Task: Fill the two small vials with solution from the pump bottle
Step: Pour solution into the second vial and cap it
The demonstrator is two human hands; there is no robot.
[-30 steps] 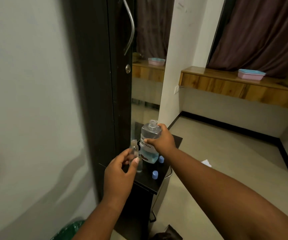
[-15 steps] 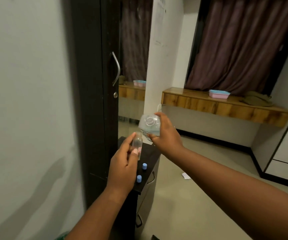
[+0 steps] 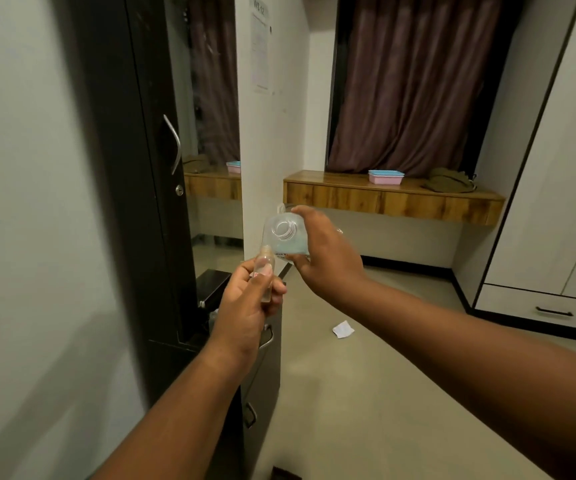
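My left hand (image 3: 250,306) grips a small clear vial (image 3: 266,268), held upright with its open mouth just under the bottle. My right hand (image 3: 324,256) holds the clear bottle (image 3: 284,237) of pale blue solution, tipped over so its open neck faces me and leans toward the vial. The pump top is off and not in sight. The second vial and the blue caps are hidden behind my left hand.
A small dark cabinet (image 3: 212,282) with drawers stands below my hands, beside a tall dark wardrobe door (image 3: 148,168) with a mirror. A wooden shelf (image 3: 394,199) holds a pink box (image 3: 385,176). A scrap of paper (image 3: 342,329) lies on the floor.
Both hands rose off the cabinet top. The bottle went from standing upright to tipped over toward the vial, and the vial came up to meet its neck.
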